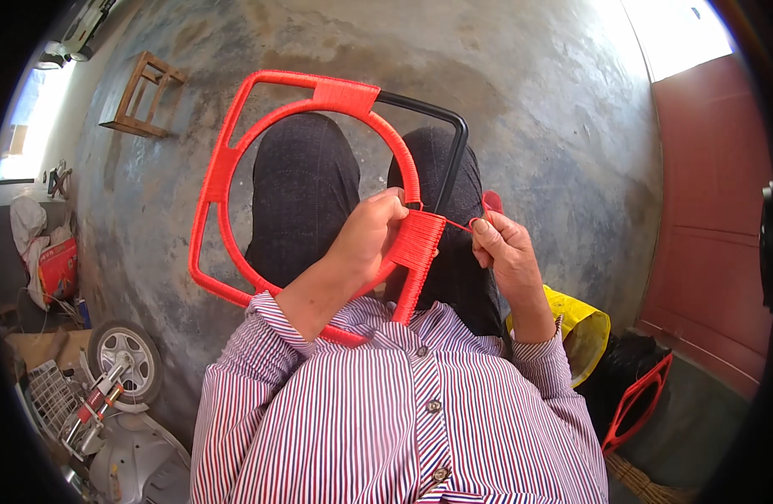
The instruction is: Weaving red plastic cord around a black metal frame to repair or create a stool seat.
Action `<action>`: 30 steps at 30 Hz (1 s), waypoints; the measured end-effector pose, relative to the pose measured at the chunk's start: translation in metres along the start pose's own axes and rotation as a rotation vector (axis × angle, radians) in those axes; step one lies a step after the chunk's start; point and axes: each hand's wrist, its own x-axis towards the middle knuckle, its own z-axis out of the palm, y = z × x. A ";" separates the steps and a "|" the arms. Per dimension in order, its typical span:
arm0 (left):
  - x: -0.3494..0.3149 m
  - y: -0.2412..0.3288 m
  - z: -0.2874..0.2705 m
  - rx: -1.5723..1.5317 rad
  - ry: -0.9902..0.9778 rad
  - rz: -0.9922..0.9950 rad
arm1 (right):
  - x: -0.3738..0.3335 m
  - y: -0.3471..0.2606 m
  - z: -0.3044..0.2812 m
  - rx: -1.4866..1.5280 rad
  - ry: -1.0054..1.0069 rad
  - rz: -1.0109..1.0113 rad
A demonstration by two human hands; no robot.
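Observation:
A square metal frame with a round ring inside it (pixel 221 181) rests across my lap. Red cord is wound tightly over most of it, while the far right corner shows bare black tube (pixel 447 115). My left hand (pixel 371 228) is closed around the ring at its right side, beside a wide red-wrapped band (pixel 417 238) that joins ring and outer frame. From that band a strand of red cord (pixel 458 223) runs taut to my right hand (pixel 502 244), which pinches it. A red bundle (pixel 492 202) shows just behind the right fingers; its form is partly hidden.
A wooden stool (pixel 144 95) lies on the concrete floor at the far left. Near left are a wheel (pixel 126 361) and grey scooter parts. To my right sit a yellow bag (pixel 589 326) and another red-wrapped frame (pixel 640 403), below a dark red door (pixel 710 218).

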 end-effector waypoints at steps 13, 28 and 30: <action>-0.015 -0.003 0.011 0.078 0.119 0.257 | 0.022 -0.042 0.017 -0.206 0.042 -0.289; -0.014 -0.005 0.009 0.137 0.144 0.227 | 0.015 -0.036 -0.009 0.011 0.035 -0.045; -0.013 -0.004 0.012 0.097 0.205 0.199 | 0.012 -0.039 -0.012 0.040 0.050 -0.053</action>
